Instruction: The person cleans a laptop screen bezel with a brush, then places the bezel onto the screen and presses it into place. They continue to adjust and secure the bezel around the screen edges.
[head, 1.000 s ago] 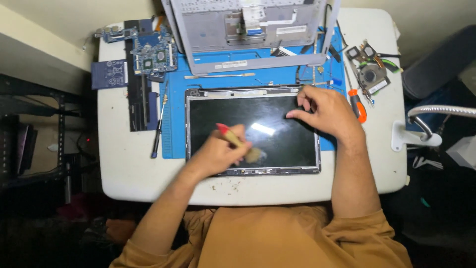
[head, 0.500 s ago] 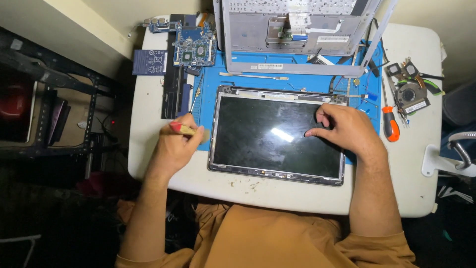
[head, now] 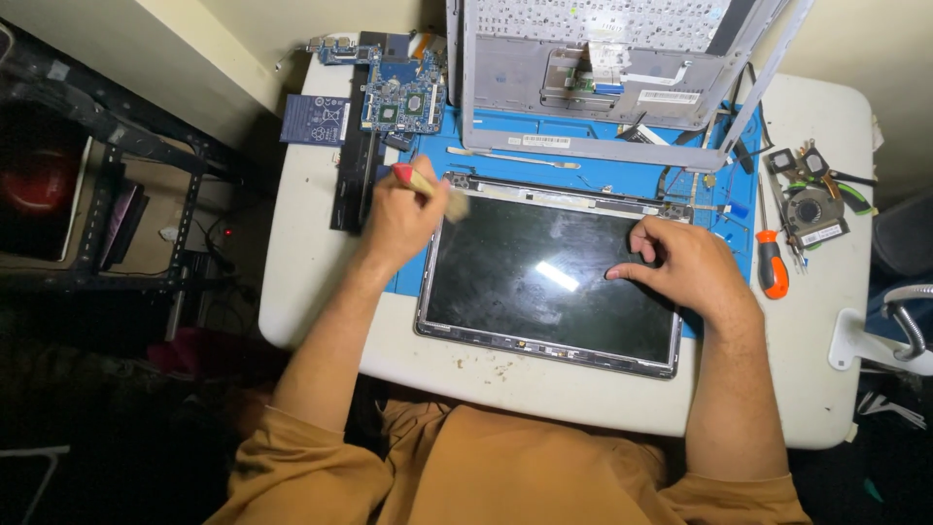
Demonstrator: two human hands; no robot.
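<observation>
A laptop screen panel (head: pixel 544 282) lies flat on a blue work mat (head: pixel 603 156) on a white table (head: pixel 321 292). My left hand (head: pixel 403 214) grips a small brush with a red handle (head: pixel 428 187), its pale bristles at the panel's upper left corner. My right hand (head: pixel 685 267) rests on the panel's upper right part, fingers bent and pressing down on the glass. The dark screen shows dust smears and a light reflection.
A grey laptop base (head: pixel 603 73) stands propped at the back. A blue circuit board (head: pixel 403 97) and a black battery (head: pixel 350 185) lie at the left. An orange-handled screwdriver (head: pixel 771 262) and a cooling fan (head: pixel 812 209) lie at the right, near a white clamp lamp (head: pixel 889 335).
My left hand has carried the brush from the screen's middle out to the left edge and then up to the upper left corner. My right hand has stayed on the panel.
</observation>
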